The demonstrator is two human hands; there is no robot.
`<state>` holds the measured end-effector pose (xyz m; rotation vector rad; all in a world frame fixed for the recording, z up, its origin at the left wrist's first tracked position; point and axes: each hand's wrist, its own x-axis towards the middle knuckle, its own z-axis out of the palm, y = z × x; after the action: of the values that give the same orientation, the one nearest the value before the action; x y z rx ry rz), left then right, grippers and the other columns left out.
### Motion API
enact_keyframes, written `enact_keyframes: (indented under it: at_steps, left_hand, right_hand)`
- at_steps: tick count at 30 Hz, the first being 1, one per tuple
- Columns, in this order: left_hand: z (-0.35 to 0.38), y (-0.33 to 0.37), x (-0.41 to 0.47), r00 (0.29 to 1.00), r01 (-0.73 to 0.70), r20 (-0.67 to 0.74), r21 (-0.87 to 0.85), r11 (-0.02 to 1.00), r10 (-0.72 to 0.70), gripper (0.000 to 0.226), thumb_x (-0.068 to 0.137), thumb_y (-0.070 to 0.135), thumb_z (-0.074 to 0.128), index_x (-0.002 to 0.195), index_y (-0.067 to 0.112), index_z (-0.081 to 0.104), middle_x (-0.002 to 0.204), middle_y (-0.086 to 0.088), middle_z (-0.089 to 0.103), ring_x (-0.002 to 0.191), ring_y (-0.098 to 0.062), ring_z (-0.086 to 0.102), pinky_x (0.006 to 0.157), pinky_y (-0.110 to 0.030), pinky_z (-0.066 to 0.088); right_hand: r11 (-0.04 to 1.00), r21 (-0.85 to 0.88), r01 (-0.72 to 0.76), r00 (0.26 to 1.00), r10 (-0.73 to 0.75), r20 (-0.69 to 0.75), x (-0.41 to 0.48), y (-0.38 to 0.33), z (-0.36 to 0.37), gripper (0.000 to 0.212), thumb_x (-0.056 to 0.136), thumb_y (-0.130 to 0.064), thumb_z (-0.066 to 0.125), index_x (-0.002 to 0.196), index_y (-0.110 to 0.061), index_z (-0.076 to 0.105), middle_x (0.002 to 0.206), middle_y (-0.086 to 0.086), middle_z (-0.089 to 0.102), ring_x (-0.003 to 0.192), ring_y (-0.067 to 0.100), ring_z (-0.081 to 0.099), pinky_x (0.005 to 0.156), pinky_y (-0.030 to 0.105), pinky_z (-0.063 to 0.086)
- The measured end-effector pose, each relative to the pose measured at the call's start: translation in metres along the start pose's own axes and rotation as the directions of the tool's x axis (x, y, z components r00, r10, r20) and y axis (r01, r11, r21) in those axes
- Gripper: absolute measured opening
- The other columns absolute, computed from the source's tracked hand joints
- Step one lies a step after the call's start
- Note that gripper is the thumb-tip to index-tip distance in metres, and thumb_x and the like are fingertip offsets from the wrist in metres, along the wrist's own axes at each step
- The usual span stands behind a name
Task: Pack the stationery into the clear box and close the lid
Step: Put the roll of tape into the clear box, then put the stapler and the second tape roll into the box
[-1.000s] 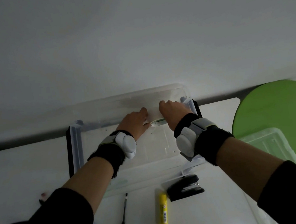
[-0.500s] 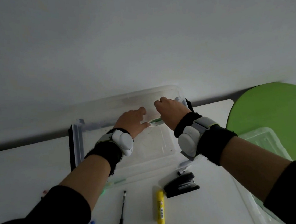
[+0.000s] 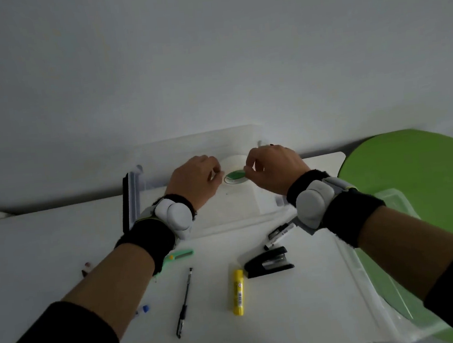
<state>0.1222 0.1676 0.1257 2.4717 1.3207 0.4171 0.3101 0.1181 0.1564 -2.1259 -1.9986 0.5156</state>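
Observation:
The clear box [image 3: 266,205] stands open at the back of the white table, its lid [image 3: 203,143] raised against the wall. Over the box a white tape roll with a green core [image 3: 235,173] sits between my two hands. My left hand [image 3: 196,178] touches its left side with curled fingers. My right hand [image 3: 272,169] pinches its right edge. In front of the box lie a green utility knife [image 3: 180,255], a black pen [image 3: 184,301], a yellow glue stick [image 3: 238,293], a black stapler [image 3: 268,262] and a marker [image 3: 281,234].
A green round table [image 3: 421,176] adjoins on the right, with a second clear container [image 3: 393,198] on it. Small items [image 3: 86,268] and a blue cap [image 3: 144,309] lie by my left forearm. The wall rises directly behind the box.
My hands have drawn slightly apart, so the tape roll now shows between them. The view has shifted, bringing the marker and utility knife into sight.

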Motion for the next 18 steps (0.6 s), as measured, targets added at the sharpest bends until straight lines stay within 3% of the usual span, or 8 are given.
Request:
enact_keyframes:
  at_steps: [5,8,11,14,18]
  left_hand:
    - [-0.016,0.030,-0.047,0.993,-0.022,-0.111,0.024,0.999,0.024,0.020,0.084,0.035,0.062,0.074,0.018,0.061,0.056,0.012,0.040,0.055,-0.016,0.046,0.055,-0.029,0.046]
    - [-0.011,0.053,-0.075,0.983,-0.040,-0.172,0.101,0.994,0.057,0.040,0.083,0.047,0.059,0.057,0.017,0.056,0.046,0.005,0.042,0.046,-0.019,0.049,0.047,-0.026,0.039]
    - [0.000,0.072,-0.100,0.981,-0.060,-0.174,0.144,0.988,0.085,0.045,0.083,0.049,0.057,0.053,0.016,0.055,0.043,0.001,0.052,0.043,-0.020,0.053,0.045,-0.026,0.043]
    - [0.015,0.081,-0.118,0.994,-0.061,-0.084,0.100,0.993,0.070,0.036,0.084,0.048,0.058,0.063,0.018,0.060,0.050,0.003,0.057,0.049,-0.019,0.057,0.051,-0.029,0.048]
    - [0.047,0.080,-0.134,0.990,0.028,0.137,0.006,1.000,-0.028,0.024,0.085,0.049,0.055,0.097,0.029,0.061,0.082,0.010,0.061,0.072,-0.010,0.053,0.072,-0.029,0.050]
  right_hand:
    - [0.991,0.132,0.006,1.000,-0.005,-0.007,-0.048,0.004,-0.010,0.019,0.079,-0.039,0.057,0.075,-0.022,0.063,0.072,-0.003,0.069,0.080,0.026,0.062,0.072,0.036,0.053]
    - [0.989,0.131,0.075,0.997,-0.079,0.024,-0.075,0.008,-0.010,0.017,0.079,-0.033,0.057,0.075,-0.019,0.066,0.070,-0.002,0.071,0.075,0.024,0.065,0.071,0.033,0.054]
    - [0.983,0.152,0.105,0.989,-0.119,0.084,-0.097,0.018,-0.004,0.016,0.078,-0.033,0.060,0.074,-0.020,0.069,0.067,-0.010,0.067,0.066,0.014,0.061,0.068,0.025,0.050]
    - [0.983,0.152,0.105,0.978,-0.130,0.162,-0.113,0.033,0.010,0.013,0.077,-0.032,0.059,0.078,-0.023,0.069,0.069,-0.012,0.067,0.062,0.007,0.056,0.068,0.023,0.047]
    - [0.988,0.131,0.086,0.951,-0.120,0.284,-0.125,0.058,0.043,0.020,0.079,-0.035,0.061,0.099,-0.032,0.065,0.086,-0.015,0.063,0.080,0.009,0.060,0.078,0.028,0.049]
